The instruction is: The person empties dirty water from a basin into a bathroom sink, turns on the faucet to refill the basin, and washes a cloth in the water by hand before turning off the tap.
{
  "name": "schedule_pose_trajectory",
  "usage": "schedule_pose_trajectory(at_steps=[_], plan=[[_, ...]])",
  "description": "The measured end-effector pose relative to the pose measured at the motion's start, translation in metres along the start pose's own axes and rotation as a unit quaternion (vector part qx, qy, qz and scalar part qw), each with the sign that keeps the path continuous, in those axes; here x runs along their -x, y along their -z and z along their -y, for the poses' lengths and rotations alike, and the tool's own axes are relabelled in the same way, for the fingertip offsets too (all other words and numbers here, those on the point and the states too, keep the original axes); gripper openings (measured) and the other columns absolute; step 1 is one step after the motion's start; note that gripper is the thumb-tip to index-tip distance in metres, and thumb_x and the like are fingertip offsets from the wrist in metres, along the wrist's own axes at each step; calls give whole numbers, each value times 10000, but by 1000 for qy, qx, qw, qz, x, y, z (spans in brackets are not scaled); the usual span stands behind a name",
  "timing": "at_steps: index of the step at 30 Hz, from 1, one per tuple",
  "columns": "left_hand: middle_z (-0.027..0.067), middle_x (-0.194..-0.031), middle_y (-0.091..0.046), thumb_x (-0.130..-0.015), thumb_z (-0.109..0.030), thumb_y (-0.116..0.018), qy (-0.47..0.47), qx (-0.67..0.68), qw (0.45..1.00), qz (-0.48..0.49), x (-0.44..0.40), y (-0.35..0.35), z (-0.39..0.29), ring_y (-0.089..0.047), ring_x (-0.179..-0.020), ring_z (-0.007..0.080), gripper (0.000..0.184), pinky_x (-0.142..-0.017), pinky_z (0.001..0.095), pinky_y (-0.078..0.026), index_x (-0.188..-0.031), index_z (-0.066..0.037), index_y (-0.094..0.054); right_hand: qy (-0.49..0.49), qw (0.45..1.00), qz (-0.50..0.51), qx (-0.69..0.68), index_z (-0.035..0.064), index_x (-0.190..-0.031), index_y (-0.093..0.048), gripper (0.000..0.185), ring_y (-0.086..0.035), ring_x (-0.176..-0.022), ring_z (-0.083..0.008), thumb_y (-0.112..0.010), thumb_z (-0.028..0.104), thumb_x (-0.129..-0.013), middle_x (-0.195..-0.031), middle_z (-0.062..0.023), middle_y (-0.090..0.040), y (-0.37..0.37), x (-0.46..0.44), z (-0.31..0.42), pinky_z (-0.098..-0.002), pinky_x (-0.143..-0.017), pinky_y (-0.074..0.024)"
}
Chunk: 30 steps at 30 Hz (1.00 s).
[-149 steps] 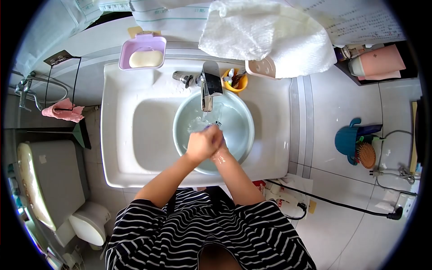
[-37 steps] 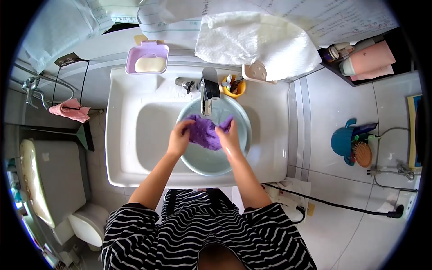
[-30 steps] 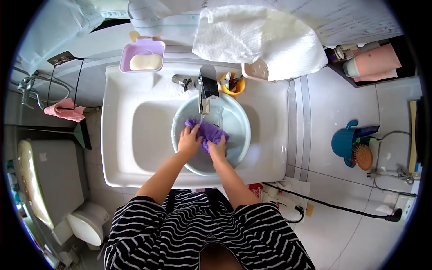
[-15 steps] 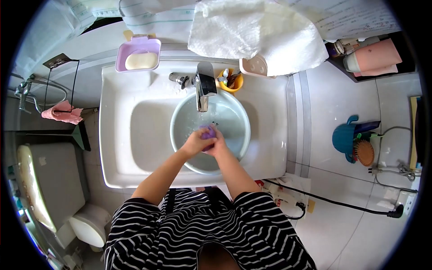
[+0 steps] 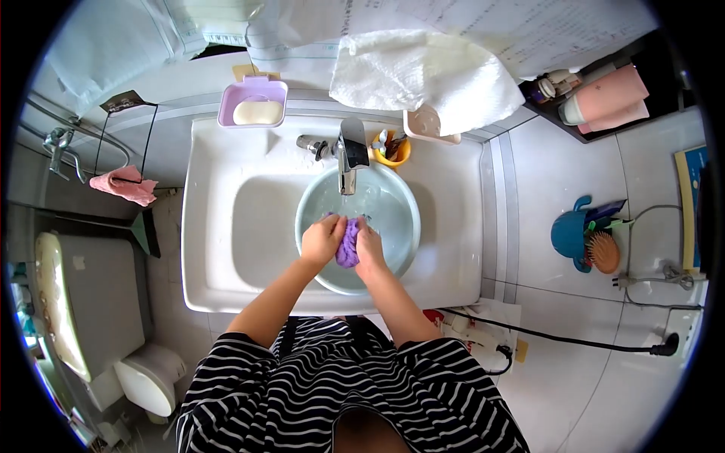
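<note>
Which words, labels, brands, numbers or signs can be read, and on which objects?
None can be read with certainty.
White papers along the top: lines of writing, too blurred.
Pink plastic tube: dark mark, too small.
Red-and-white packaging, lower right of centre: any print too blurred.
Blue-and-yellow flat item, right edge: any print too small.

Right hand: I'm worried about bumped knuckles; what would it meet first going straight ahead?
Beyond the purple cloth it holds, the right hand would likely meet the faucet first, though depth is unclear and it might pass beneath.
</note>
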State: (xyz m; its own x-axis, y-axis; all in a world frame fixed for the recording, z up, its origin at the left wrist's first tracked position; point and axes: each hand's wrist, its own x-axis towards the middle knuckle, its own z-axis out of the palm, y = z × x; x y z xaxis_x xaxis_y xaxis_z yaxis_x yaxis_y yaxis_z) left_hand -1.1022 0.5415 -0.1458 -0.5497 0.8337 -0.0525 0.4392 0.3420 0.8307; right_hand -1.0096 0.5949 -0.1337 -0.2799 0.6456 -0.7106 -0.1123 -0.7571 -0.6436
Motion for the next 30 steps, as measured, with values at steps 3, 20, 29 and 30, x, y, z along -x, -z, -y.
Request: schedule_pose_trajectory(at_steps=[3, 20, 29, 30], plan=[[134, -828, -631, -897, -287, -460, 106, 171, 980, 3, 8, -1, 38, -603, -756, 240, 301, -697, 332, -458, -873, -42, -633, 118, 971, -15, 207, 20, -957, -540, 342, -530, -771, -112, -546, 351, -873, -865, -28, -538, 19, 12, 23, -246, -659, -436], [101, -1000, -551, -770, -27, -606, 128, 237, 962, 32, 12, 29, 66, -548, -849, 161, 517, -766, 272, -463, -1257, -87, -442, 441, 865, -14, 240, 37, -903, -439, 161, -438, -715, -137, -563, 16, -803, -806, -46, -447, 28, 46, 73, -252, -703, -395], [219, -1298, -381, -756, -202, -602, 42, -40, 997, 60, 11, -54, 78, -394, -1167, 389, 503, -1002, 431, -318, -1239, -153, -469, 108, 940, -93, 311, 4, -1330, -279, 645, -396, -1189, -251, -558, 51, -750, -1291, -163, -393, 52, -18, -22, -321, -982, -313], [207, -1314, -365, -765, -212, -591, 75, -68, 992, 74, 8, -61, 77, -374, -1186, 384, 510, -1007, 433, -314, -1253, -159, -453, 92, 942, -95, 309, 5, -1331, -279, 642, -401, -1185, -251, -555, 61, -755, -1296, -163, -392, 55, -23, -29, -322, -980, -316]])
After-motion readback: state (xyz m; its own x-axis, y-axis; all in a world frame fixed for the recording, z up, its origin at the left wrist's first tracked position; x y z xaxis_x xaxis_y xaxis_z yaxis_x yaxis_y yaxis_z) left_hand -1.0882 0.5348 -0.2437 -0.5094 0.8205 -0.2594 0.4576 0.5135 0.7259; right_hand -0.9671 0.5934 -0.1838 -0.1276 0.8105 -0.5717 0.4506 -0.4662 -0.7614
